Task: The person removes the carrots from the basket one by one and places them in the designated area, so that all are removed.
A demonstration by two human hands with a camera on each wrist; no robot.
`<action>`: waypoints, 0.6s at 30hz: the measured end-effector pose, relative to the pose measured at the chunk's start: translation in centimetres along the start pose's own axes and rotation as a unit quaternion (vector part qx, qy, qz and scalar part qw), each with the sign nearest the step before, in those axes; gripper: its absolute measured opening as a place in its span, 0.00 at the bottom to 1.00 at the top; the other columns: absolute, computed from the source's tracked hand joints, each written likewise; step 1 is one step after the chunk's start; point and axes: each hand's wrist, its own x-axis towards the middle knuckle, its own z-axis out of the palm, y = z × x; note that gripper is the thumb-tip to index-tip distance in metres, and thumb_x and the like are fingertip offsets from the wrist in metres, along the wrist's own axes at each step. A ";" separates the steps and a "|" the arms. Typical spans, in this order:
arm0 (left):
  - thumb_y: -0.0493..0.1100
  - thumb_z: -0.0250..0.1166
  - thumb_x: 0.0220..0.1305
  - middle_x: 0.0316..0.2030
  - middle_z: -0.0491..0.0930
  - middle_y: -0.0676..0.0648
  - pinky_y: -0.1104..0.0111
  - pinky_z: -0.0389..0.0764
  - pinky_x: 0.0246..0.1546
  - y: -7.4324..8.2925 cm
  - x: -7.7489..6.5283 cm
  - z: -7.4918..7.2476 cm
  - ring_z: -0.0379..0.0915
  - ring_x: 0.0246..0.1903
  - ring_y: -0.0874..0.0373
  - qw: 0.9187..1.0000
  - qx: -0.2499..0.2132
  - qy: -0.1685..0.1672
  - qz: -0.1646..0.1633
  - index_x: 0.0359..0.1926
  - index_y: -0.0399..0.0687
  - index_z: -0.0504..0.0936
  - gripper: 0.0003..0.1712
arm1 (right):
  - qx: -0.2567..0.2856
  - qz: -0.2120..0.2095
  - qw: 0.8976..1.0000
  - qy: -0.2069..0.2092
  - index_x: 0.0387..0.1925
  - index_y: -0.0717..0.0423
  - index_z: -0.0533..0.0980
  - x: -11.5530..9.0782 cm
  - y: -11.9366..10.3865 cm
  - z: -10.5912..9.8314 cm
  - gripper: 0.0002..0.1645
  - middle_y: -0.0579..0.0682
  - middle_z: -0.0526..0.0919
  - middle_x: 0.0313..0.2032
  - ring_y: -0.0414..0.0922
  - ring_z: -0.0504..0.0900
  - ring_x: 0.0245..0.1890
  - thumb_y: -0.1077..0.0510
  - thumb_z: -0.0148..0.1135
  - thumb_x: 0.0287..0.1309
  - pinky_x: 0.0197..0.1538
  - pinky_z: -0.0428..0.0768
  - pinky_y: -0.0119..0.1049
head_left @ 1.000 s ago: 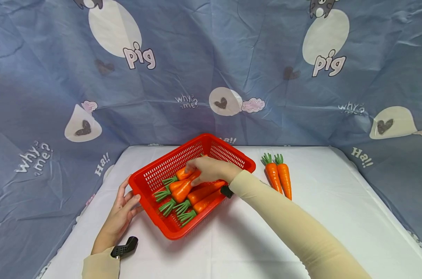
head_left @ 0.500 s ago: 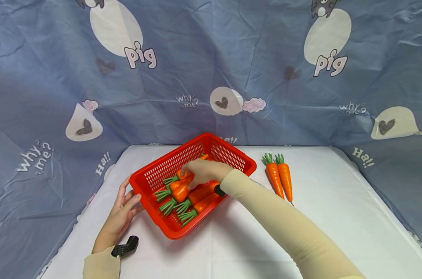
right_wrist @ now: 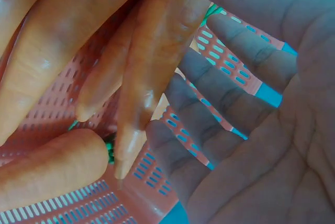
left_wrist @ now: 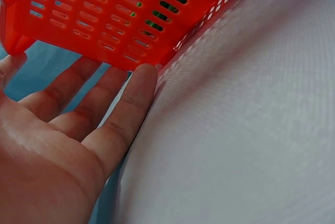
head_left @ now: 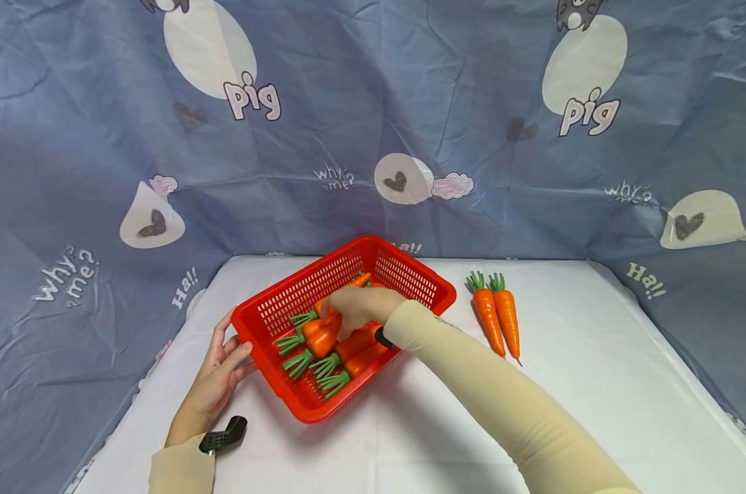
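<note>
A red perforated plastic basket [head_left: 273, 394] sits at an angle on the white table with several orange carrots, green tops pointing to the near left. My right hand [head_left: 362, 305] reaches down into it. In the right wrist view its thumb and fingers lie on either side of a carrot [right_wrist: 157, 41], whose thick end [head_left: 321, 337] shows in the head view, raised over the others. My left hand [head_left: 215, 377] touches the basket's left end from outside. Its fingers [left_wrist: 118, 116] are nearly straight against the lower wall in the left wrist view. The right hand hides some carrots.
Two carrots [head_left: 489, 315] lie side by side on the white tablecloth [head_left: 570, 384], right of the basket. Behind the table hangs a blue patterned cloth [head_left: 323, 130]. A black wrist device [head_left: 225, 436] sits on the left sleeve.
My right hand has shifted left and a little lower along the raised carrot, uncovering an orange tip at the basket's far side. The left hand and basket stay in place; the view shifts slightly.
</note>
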 end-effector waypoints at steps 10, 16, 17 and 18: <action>0.42 0.55 0.83 0.66 0.77 0.61 0.69 0.88 0.54 0.0 0.1 0.1 0.84 0.55 0.66 1.000 0.005 0.001 -0.004 0.86 0.70 0.45 0.42 | -0.030 0.007 1.000 0.003 0.66 0.47 0.82 0.3 -0.2 0.1 0.30 0.46 0.84 0.64 0.43 0.80 0.61 0.56 0.78 0.63 0.65 0.80 0.35; 0.42 0.55 0.83 0.66 0.77 0.61 0.69 0.88 0.54 -0.1 0.1 0.0 0.85 0.55 0.67 1.000 0.001 0.001 -0.001 0.86 0.69 0.45 0.42 | -0.045 0.004 0.999 0.004 0.64 0.47 0.84 0.4 -0.3 0.1 0.26 0.46 0.85 0.60 0.44 0.80 0.56 0.56 0.77 0.65 0.64 0.80 0.35; 0.42 0.55 0.83 0.66 0.77 0.61 0.69 0.88 0.54 -0.1 0.1 0.0 0.85 0.55 0.67 1.000 0.001 0.002 -0.001 0.86 0.69 0.45 0.42 | -0.049 0.002 0.999 0.004 0.64 0.47 0.84 0.4 -0.3 0.1 0.26 0.46 0.86 0.59 0.44 0.79 0.56 0.56 0.77 0.65 0.63 0.80 0.35; 0.42 0.55 0.83 0.66 0.77 0.61 0.69 0.88 0.54 -0.1 0.1 0.0 0.85 0.55 0.67 1.000 0.001 0.002 -0.001 0.86 0.69 0.45 0.42 | -0.052 0.001 0.999 0.004 0.63 0.47 0.84 0.4 -0.3 0.2 0.26 0.46 0.86 0.59 0.44 0.79 0.55 0.56 0.77 0.65 0.62 0.80 0.34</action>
